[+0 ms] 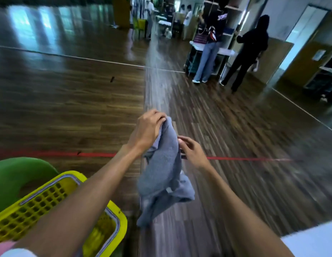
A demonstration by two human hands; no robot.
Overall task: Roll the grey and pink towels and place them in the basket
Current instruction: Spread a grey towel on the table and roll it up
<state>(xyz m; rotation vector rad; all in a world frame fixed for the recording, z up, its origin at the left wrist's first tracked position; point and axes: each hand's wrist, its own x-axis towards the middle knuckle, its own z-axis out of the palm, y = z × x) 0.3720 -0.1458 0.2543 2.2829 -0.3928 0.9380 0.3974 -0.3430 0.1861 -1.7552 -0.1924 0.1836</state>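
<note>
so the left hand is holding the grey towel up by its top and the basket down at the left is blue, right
Not quite: the perforated plastic basket is yellow, not blue, as the head view shows. The rest stands: the left hand grips the crumpled grey cloth towel by its top, and the basket sits lower left.

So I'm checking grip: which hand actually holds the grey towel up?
The left hand, fingers bunched round the grey towel's top; the right hand only touches its side.

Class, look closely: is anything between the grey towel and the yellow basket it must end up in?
The left forearm crosses above the yellow basket. The grey towel hangs unrolled from the left hand, to the basket's right.
</note>
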